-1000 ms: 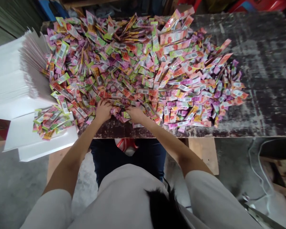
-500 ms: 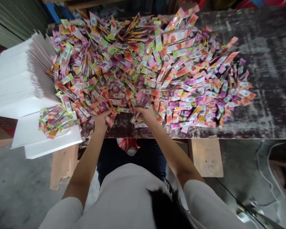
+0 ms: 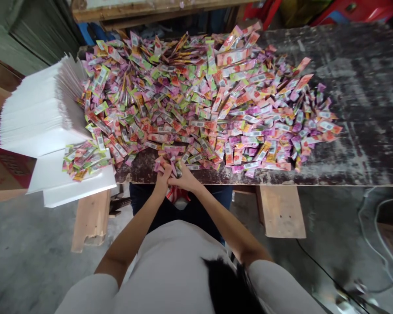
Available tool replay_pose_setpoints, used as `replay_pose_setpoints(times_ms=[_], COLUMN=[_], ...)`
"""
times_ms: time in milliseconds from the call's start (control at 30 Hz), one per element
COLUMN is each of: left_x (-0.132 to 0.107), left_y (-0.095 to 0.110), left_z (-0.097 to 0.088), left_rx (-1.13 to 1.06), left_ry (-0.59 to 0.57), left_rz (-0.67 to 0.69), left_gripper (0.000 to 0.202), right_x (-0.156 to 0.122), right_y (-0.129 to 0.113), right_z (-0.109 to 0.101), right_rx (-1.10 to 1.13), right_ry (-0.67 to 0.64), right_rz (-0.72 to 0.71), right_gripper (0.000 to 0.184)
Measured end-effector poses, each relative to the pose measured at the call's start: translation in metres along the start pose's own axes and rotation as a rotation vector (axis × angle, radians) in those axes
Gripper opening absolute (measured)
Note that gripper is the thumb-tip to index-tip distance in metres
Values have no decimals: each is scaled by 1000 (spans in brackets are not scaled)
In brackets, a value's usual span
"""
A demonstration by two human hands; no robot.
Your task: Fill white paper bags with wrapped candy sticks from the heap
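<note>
L grip (image 3: 163,178) + R grip (image 3: 186,179) holding sachets (image 3: 173,163) nr worn tbl (image 3: 363,109) edge, concrete flr (image 3: 29,248) below.

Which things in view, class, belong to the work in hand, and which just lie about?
In use: held packets, left hand, right hand, packet heap, table; probably the white stack and small packet pile.
Seemingly just lying about: cardboard box, red plastic item, blue item.

The packets (image 3: 233,58) look like thin plastic film, glossy and crinkled, on a tabletop (image 3: 356,109) whose dark coating is rough, scuffed and patchily worn. Smooth, matt white paper makes up the stack (image 3: 32,111), while the plank (image 3: 281,209) looks like pale bare wood, the floor (image 3: 26,244) grey matt concrete, and the shirt (image 3: 173,266) matt cloth.
</note>
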State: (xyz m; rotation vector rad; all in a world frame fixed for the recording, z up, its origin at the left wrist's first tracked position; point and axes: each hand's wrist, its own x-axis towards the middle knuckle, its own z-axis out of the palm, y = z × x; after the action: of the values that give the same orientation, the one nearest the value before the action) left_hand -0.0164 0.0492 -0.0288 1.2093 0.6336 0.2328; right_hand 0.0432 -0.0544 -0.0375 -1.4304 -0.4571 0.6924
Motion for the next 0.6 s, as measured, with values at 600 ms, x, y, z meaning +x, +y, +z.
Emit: replay_pose_setpoints(times_ms=[600], left_x=[-3], left_y=[74], left_z=[-117], left_rx=[600], left_ry=[317], left_rz=[264], left_gripper=[32], right_x=[-7], right_y=[27], right_z=[-5], right_rx=[268], right_ry=[313], right_rz=[202], right_gripper=[60])
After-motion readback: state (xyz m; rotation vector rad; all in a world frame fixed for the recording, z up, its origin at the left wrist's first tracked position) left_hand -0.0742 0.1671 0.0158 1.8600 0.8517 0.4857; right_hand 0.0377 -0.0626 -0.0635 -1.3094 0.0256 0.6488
